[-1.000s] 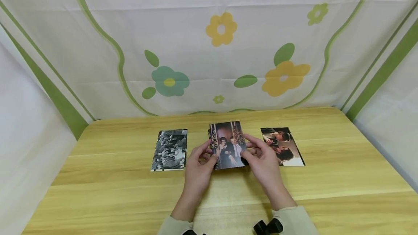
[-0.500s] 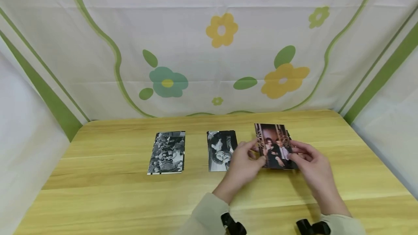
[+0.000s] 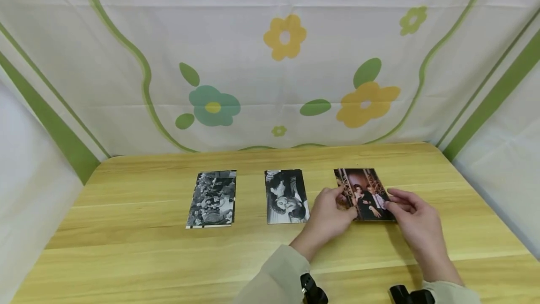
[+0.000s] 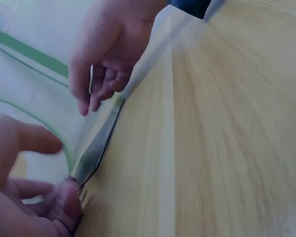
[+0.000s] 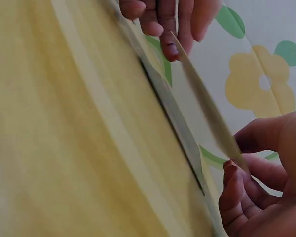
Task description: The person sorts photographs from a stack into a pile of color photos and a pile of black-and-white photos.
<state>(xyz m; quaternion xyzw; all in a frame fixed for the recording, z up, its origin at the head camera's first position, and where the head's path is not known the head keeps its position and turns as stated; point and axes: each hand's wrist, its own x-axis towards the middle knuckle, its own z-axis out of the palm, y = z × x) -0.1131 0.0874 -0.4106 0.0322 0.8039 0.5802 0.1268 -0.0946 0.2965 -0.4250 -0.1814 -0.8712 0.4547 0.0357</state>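
A color photo (image 3: 369, 196) of two seated people lies over the right-hand pile, whose left edge shows beside it. My left hand (image 3: 331, 212) has thumb and fingertips at its left edge, and my right hand (image 3: 417, 219) pinches its right edge, the thumb just over the print. In the right wrist view the photo (image 5: 209, 108) is seen edge-on, tilted close over the pile (image 5: 172, 113), held by the right hand (image 5: 266, 177). The left wrist view has a photo edge (image 4: 98, 143) at the left fingertips (image 4: 71, 197).
A black-and-white crowd photo (image 3: 213, 199) tops the left pile. Another black-and-white photo (image 3: 287, 196), turned sideways, tops the middle pile. All lie on the wood-grain table (image 3: 160, 257). Behind hangs a white flowered cloth (image 3: 253, 69).
Both hands have carried the color photo from over the middle pile to the right pile and lowered it there. The middle black-and-white photo is now uncovered.
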